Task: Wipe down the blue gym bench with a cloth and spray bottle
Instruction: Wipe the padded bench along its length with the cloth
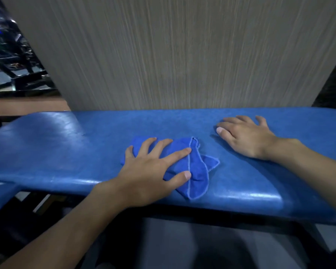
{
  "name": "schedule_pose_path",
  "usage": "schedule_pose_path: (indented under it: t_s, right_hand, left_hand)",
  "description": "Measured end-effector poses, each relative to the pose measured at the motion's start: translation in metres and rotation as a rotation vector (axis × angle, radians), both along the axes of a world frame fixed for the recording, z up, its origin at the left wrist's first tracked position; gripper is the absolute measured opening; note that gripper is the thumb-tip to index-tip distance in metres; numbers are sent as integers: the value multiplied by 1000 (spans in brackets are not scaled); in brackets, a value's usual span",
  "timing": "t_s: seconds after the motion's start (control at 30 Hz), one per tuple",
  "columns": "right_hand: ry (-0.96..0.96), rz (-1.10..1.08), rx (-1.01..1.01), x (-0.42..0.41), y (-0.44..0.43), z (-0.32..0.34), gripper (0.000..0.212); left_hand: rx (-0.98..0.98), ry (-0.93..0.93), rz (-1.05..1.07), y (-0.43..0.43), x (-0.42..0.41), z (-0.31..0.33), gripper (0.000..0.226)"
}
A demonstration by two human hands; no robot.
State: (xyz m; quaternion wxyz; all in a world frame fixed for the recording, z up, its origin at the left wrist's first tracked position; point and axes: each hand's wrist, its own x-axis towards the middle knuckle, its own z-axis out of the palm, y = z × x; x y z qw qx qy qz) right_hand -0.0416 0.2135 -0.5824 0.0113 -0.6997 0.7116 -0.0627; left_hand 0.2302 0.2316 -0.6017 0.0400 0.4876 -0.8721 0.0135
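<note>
**A:** From the head view, what stands around the bench (47, 148)?

**B:** A tall wall panel (182, 55) rises right behind its far edge, grey-beige with fine vertical streaks like wood grain. At the upper left, past the panel's edge, are dark gym machines (14, 61), blurred and with a blue glow on them. A black frame (202, 220) runs under the near edge. Nothing lies between the hands and the padding.

**A:** What about the surfaces?

**B:** The bench is blue padded vinyl with a faint leathery grain. It is glossy along its rounded near edge and shines at the left end. The cloth (198, 171) is a slightly brighter blue and looks like soft microfibre, with a paler stitched hem. It is crumpled into loose folds with one pointed corner sticking out to the right.

**A:** Where does the cloth lie?

**B:** On the bench top, near the front edge and about the middle of the picture, with its lower fold close to the rounded edge.

**A:** And the hands?

**B:** The left hand (149, 171) lies palm down on the cloth's left part. Its grip is spread, with the fingers straight and fanned and the thumb resting on the fabric. The right hand (244, 136) lies flat on bare vinyl to the right, apart from the cloth. Its grip is also spread and holds nothing. Both forearms reach in from the near side.
</note>
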Motion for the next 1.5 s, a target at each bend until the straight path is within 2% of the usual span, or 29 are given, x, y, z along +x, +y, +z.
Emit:
schedule_pose_path:
  t_s: [0.1,0.23,0.7,0.87,0.97,1.1,1.27,1.4,1.5]
  right_hand:
    - [-69,8,-34,2,-2,2,56]
    - [-79,-4,68,4,-6,-10,60]
    - [-13,24,91,5,-8,-16,71]
    - [-14,12,88,5,-8,-15,85]
    - [-27,4,80,5,-10,-16,83]
    - [-35,-19,75,4,-11,-17,69]
    - [-49,-41,59,6,-10,-15,65]
    - [48,-78,40,10,-8,-12,57]
    - [-12,-69,8,15,-6,-9,56]
  left_hand:
    - [-11,1,-14,17,7,-2,69]
    - [18,-12,16,2,0,-1,71]
    - [94,23,71,-180,-47,7,56]
    - [113,22,102,-205,-59,12,55]
    - [116,-1,93,-198,-55,10,57]
    - [127,10,52,-169,-42,10,57]
    - [80,11,-13,-101,-16,3,57]
    - [48,-16,-51,-40,7,2,65]
    - [-24,3,-59,-1,23,-1,72]
